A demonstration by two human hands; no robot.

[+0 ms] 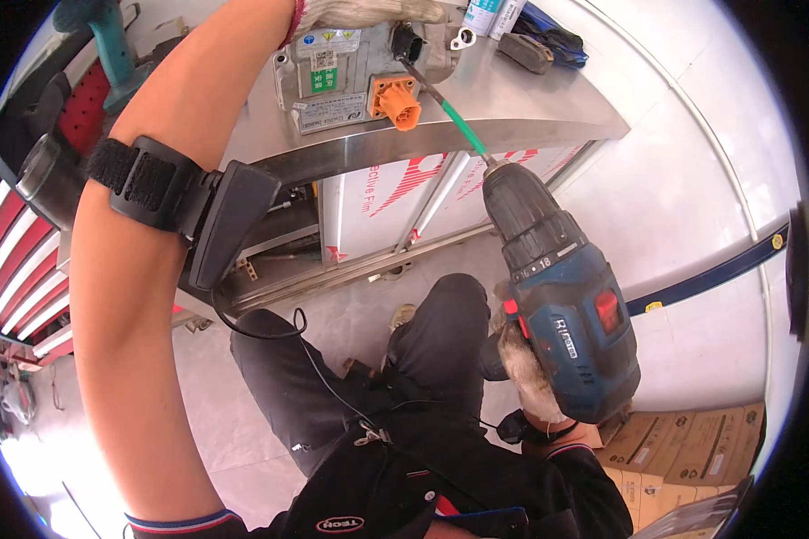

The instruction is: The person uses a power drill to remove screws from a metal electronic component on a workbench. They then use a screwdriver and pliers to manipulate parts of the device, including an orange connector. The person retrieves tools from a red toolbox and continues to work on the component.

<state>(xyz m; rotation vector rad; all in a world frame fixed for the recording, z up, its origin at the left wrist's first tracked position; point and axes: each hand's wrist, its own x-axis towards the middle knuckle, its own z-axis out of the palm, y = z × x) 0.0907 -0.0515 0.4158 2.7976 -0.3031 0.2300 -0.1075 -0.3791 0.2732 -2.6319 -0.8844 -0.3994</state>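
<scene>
My right hand (pixel 528 373), in a pale glove, is closed round the grip of a blue and black cordless drill (pixel 571 314). A long bit with a green sleeve (pixel 463 126) runs from its chuck to a black connector (pixel 408 43) on a silver metal housing (pixel 346 67). Where exactly the tip sits is too small to tell. An orange connector (pixel 395 103) juts from the housing's near side, beside labels. Across the housing's top lies my gloved left hand (pixel 368 13), fingers stretched to the right, partly cut off by the view's edge.
The housing stands on a steel bench (pixel 548 99) with a dark pouch (pixel 548 40) and spray cans (pixel 490 16) at the back right. A teal-handled tool (pixel 112 54) is at far left, above a red and white drawer cabinet (pixel 22 269). Cardboard boxes (pixel 692 445) sit lower right.
</scene>
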